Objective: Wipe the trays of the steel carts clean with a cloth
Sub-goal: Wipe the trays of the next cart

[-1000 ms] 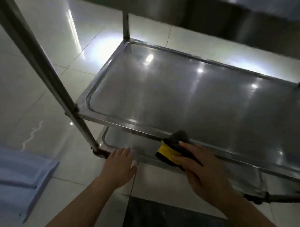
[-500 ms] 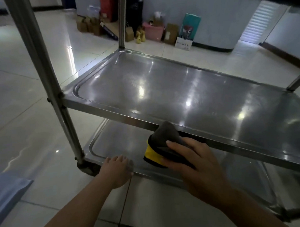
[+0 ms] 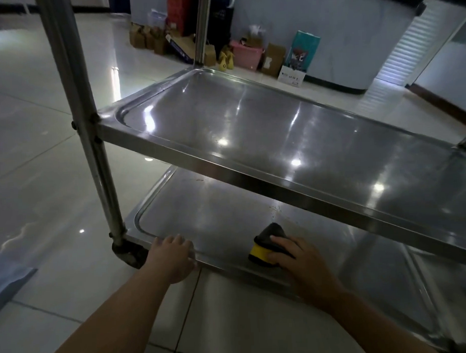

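Glossy tiled floor point(image 3: 40, 146), boxes point(image 3: 145, 38) at far wall. Steel cart point(image 3: 88, 144), two trays in view. Right hand point(image 3: 299, 261) pressing cloth point(image 3: 266, 245) onto lower tray point(image 3: 201, 211) near front rim, fingers curled over it. Left hand point(image 3: 172, 255) gripping same rim, just left of cloth. Upper tray point(image 3: 278, 137) bare.

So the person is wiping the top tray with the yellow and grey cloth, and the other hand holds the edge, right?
Not quite. The head view shows the right hand pressing the cloth on the bottom tray, beneath the middle tray. The left hand does hold the bottom tray's front edge.
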`<state>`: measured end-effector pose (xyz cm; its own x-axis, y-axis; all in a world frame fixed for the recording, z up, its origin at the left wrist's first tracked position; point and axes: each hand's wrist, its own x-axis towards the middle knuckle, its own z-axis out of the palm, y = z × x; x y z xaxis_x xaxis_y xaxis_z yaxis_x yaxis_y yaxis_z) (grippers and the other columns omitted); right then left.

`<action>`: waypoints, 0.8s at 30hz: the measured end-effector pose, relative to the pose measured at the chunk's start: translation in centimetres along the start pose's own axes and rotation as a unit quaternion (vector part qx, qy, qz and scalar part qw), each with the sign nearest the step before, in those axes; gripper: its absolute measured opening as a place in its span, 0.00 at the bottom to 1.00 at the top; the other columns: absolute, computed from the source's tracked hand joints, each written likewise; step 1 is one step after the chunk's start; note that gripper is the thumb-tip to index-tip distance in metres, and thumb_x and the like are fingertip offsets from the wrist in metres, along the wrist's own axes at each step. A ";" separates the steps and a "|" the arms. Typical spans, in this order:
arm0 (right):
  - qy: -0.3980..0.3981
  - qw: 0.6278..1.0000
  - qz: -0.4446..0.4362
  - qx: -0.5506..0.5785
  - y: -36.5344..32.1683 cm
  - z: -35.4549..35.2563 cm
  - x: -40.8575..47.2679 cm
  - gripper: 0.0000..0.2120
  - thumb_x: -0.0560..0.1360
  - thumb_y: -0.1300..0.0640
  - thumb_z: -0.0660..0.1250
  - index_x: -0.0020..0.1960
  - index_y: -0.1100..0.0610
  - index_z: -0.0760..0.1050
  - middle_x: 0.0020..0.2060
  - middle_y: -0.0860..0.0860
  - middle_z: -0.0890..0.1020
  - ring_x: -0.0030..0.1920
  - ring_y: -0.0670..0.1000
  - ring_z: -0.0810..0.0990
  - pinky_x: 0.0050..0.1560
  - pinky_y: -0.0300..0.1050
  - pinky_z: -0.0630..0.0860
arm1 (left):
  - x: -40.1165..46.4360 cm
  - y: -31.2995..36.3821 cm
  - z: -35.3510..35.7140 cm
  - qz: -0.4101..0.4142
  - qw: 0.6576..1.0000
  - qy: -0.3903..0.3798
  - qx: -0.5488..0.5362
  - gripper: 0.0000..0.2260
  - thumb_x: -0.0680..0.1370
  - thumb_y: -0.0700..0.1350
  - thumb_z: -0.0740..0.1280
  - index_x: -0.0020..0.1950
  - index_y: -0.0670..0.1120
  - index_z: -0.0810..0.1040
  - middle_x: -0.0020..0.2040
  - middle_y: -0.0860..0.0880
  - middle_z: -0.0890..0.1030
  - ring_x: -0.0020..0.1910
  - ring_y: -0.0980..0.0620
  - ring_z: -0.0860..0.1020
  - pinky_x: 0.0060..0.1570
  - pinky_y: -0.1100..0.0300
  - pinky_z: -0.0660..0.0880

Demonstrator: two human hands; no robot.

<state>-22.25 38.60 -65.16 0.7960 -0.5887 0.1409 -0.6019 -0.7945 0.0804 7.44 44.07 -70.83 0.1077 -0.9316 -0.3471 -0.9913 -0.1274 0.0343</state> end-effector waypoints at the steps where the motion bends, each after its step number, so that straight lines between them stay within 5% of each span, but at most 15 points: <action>1: -0.002 1.000 0.019 -0.001 0.7 0.7 0.0 0.27 0.57 0.61 0.83 0.55 0.50 0.82 0.59 0.56 0.81 0.53 0.61 0.82 0.47 0.56 0.81 | 0.2 -0.1 0.4 -0.001 1.000 -0.002 0.001 0.27 0.80 0.61 0.56 0.76 0.51 0.59 0.76 0.48 0.61 0.74 0.46 0.60 0.70 0.47 0.58; 7: -0.030 0.993 0.115 -0.003 2.6 4.9 -0.8 0.25 0.57 0.59 0.83 0.53 0.51 0.83 0.56 0.55 0.82 0.48 0.58 0.83 0.44 0.53 0.82 | 1.9 -0.4 2.4 -0.023 1.000 -0.020 -0.008 0.33 0.79 0.64 0.54 0.79 0.50 0.49 0.80 0.47 0.51 0.78 0.45 0.51 0.73 0.43 0.52; 10: -0.080 0.981 0.173 0.035 3.4 8.2 -1.8 0.24 0.76 0.55 0.67 0.71 0.47 0.69 0.73 0.53 0.66 0.68 0.60 0.71 0.64 0.55 0.73 | 3.0 -0.1 3.5 -0.046 0.998 -0.033 -0.032 0.36 0.78 0.69 0.47 0.79 0.51 0.39 0.79 0.47 0.40 0.78 0.45 0.41 0.73 0.39 0.43; 12: -0.077 0.974 0.197 0.077 3.6 10.2 -3.2 0.25 0.81 0.51 0.59 0.76 0.42 0.58 0.77 0.49 0.56 0.73 0.57 0.63 0.68 0.54 0.67 | 3.5 0.0 4.4 -0.059 0.996 -0.046 -0.051 0.39 0.75 0.73 0.42 0.77 0.52 0.34 0.78 0.47 0.33 0.77 0.45 0.35 0.71 0.38 0.36; 16: -0.027 0.977 0.202 0.067 5.2 12.0 -5.0 0.24 0.80 0.50 0.58 0.75 0.44 0.60 0.76 0.52 0.61 0.74 0.59 0.61 0.67 0.62 0.65 | 3.9 -0.2 5.4 -0.052 0.997 -0.050 -0.036 0.41 0.72 0.75 0.40 0.77 0.52 0.32 0.77 0.47 0.32 0.76 0.45 0.33 0.71 0.38 0.37; 21: -0.056 0.883 0.463 0.059 8.1 12.9 -2.1 0.25 0.82 0.45 0.48 0.78 0.42 0.49 0.79 0.51 0.51 0.75 0.61 0.55 0.69 0.68 0.58 | 3.6 0.2 5.9 -0.047 0.998 -0.027 -0.027 0.44 0.70 0.76 0.41 0.77 0.52 0.33 0.77 0.46 0.33 0.76 0.44 0.33 0.71 0.36 0.36; 24: -0.030 0.884 0.460 0.073 5.3 13.4 2.7 0.25 0.82 0.45 0.47 0.78 0.42 0.48 0.78 0.51 0.51 0.73 0.64 0.57 0.69 0.69 0.58 | 3.7 0.3 6.2 -0.053 0.998 -0.020 -0.018 0.46 0.69 0.77 0.41 0.76 0.51 0.31 0.77 0.44 0.31 0.75 0.42 0.31 0.70 0.35 0.34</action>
<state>-22.44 30.78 -77.61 -0.0213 -0.9994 0.0279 -0.9852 0.0163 -0.1705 7.05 42.66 -77.94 0.2085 -0.8979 -0.3877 -0.9710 -0.2375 0.0277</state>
